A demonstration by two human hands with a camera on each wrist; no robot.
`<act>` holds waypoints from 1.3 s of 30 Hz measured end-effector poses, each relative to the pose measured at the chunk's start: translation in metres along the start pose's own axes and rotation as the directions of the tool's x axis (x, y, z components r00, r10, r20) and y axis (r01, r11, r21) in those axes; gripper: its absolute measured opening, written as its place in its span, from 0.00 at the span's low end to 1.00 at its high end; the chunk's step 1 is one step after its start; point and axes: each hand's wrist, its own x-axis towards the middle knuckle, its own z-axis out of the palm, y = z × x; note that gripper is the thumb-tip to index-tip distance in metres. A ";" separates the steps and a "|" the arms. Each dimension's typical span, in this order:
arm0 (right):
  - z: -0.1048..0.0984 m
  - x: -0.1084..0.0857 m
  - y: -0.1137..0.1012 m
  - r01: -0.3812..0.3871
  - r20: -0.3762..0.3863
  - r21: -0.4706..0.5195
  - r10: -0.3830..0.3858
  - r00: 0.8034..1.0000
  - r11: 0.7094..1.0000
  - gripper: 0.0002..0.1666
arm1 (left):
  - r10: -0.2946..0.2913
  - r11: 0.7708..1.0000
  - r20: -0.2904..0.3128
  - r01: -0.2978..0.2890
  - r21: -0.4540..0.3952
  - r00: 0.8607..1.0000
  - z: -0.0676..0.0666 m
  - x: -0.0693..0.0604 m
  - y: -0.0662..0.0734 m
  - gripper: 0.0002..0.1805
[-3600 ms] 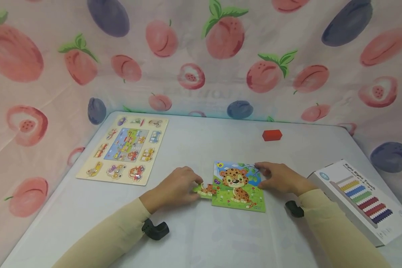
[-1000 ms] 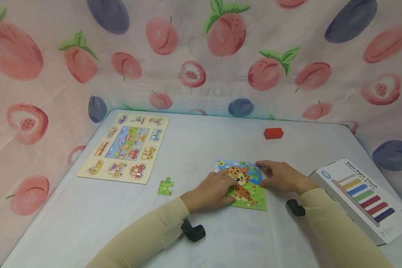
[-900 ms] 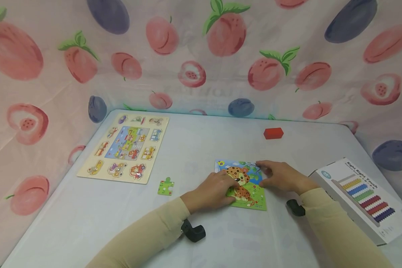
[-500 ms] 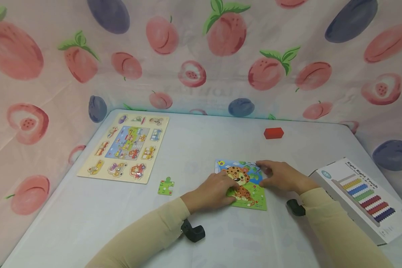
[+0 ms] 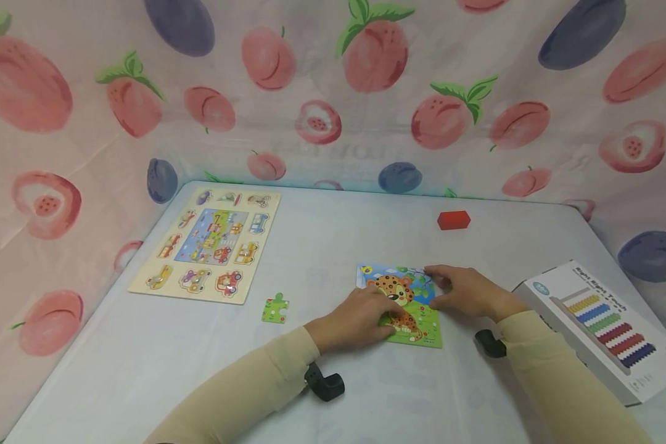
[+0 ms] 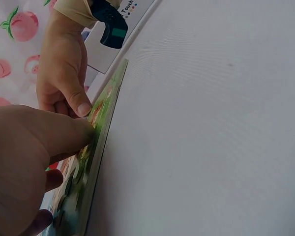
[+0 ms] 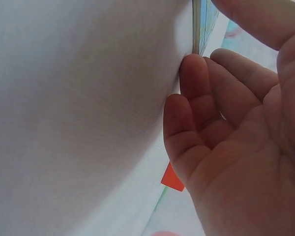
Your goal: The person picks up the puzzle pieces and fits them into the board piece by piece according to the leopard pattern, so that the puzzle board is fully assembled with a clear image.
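Observation:
A square leopard jigsaw puzzle [image 5: 424,330] lies flat on the white tabletop. My left hand [image 5: 355,317] rests over its left part, thumb and fingertips touching the picture. That hand covers the puzzle's lower left; whether it pinches a piece there is hidden. In the left wrist view, the puzzle [image 6: 83,172] appears edge-on beneath the fingertips. My right hand [image 5: 468,293] holds the upper right corner, fingers bent at the top edge and thumb at the right edge. A loose green puzzle piece [image 5: 275,309] with printed flowers lies left of the left hand.
A wooden peg board [image 5: 211,240] with vehicle pictures lies at the back left. At the back stands a red block [image 5: 454,220]. A white toy box [image 5: 605,327] sits beside the right forearm. Fruit-patterned fabric [image 5: 333,92] rises behind the table.
Since the earliest frame, my left hand has gone right, from beside the puzzle onto it, and the green piece now lies loose. Lately it slid slightly right. My right hand stays put.

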 end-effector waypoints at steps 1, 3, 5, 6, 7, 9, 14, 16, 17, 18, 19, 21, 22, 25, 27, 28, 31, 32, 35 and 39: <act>0.000 0.000 0.000 -0.001 0.000 0.001 0.001 1.000 1.000 0.46 | 0.004 1.000 0.002 -0.004 -0.001 1.000 0.000 0.001 0.000 0.15; 0.000 0.000 0.000 -0.001 0.000 0.003 0.001 1.000 1.000 0.46 | 0.009 1.000 0.008 -0.009 -0.003 1.000 0.000 0.003 0.000 0.15; 0.000 0.000 0.001 0.000 0.000 0.005 0.000 1.000 1.000 0.46 | 0.006 1.000 0.023 -0.005 -0.006 1.000 0.001 0.005 0.000 0.15; 0.000 0.000 0.001 0.001 0.000 0.005 -0.001 1.000 1.000 0.46 | 0.006 1.000 0.029 -0.006 -0.007 1.000 0.001 0.006 0.000 0.15; -0.001 0.000 0.001 0.003 0.000 0.004 -0.003 1.000 1.000 0.46 | 0.006 1.000 0.034 -0.005 -0.008 0.999 0.001 0.008 0.000 0.15; -0.001 0.000 0.001 0.007 0.001 0.000 -0.007 1.000 1.000 0.46 | 0.010 1.000 0.042 -0.010 -0.008 0.999 0.000 0.009 0.000 0.14; -0.002 0.000 0.001 0.013 0.000 -0.012 -0.013 1.000 1.000 0.45 | 0.017 1.000 0.057 -0.016 -0.007 0.998 0.001 0.013 0.000 0.14; -0.001 0.000 0.001 0.013 0.000 -0.015 -0.013 1.000 1.000 0.45 | 0.012 1.000 0.064 -0.012 -0.006 0.998 0.001 0.014 0.001 0.15; -0.001 0.001 0.001 0.013 0.001 -0.017 -0.013 1.000 1.000 0.45 | 0.010 1.000 0.067 -0.010 -0.005 0.998 0.000 0.014 0.002 0.15; -0.001 0.001 0.001 0.014 0.001 -0.019 -0.014 1.000 1.000 0.45 | 0.007 1.000 0.069 -0.006 -0.004 0.998 0.000 0.014 0.002 0.15; -0.001 0.001 0.001 0.013 0.001 -0.020 -0.013 1.000 1.000 0.45 | 0.006 1.000 0.071 -0.006 -0.004 0.997 0.000 0.014 0.002 0.15; -0.001 0.001 0.001 0.012 0.001 -0.021 -0.012 1.000 1.000 0.46 | 0.006 1.000 0.073 -0.005 -0.006 0.997 0.000 0.015 0.002 0.15; -0.001 0.001 0.001 0.012 0.002 -0.021 -0.012 1.000 1.000 0.46 | 0.006 1.000 0.074 -0.005 -0.006 0.997 -0.001 0.015 0.002 0.15; -0.001 0.001 0.001 0.009 0.004 -0.020 -0.009 1.000 1.000 0.46 | -0.002 1.000 0.068 0.002 0.000 0.998 -0.001 0.015 0.003 0.15; -0.001 0.001 0.001 0.008 0.003 -0.020 -0.008 1.000 1.000 0.46 | -0.007 1.000 0.057 0.007 0.014 0.998 -0.001 0.015 0.003 0.15; -0.002 0.001 0.001 0.007 0.003 -0.020 -0.007 1.000 1.000 0.46 | -0.011 1.000 0.047 0.010 0.024 0.999 -0.001 0.015 0.003 0.15; -0.002 0.001 0.002 0.005 0.004 -0.016 -0.005 1.000 1.000 0.46 | -0.029 0.999 0.018 0.028 0.042 0.999 -0.002 0.014 0.004 0.16; -0.002 0.001 0.001 0.004 0.005 -0.013 -0.004 1.000 1.000 0.46 | -0.037 0.998 0.013 0.037 0.043 0.999 -0.004 0.014 0.004 0.17; -0.002 0.000 0.001 0.004 0.008 -0.007 -0.004 1.000 1.000 0.46 | -0.065 0.997 0.010 0.065 0.029 0.998 -0.009 0.011 0.003 0.18; -0.002 0.000 0.000 0.002 0.009 -0.010 -0.002 1.000 1.000 0.46 | -0.095 0.996 0.018 0.095 0.001 0.995 -0.018 0.004 -0.001 0.19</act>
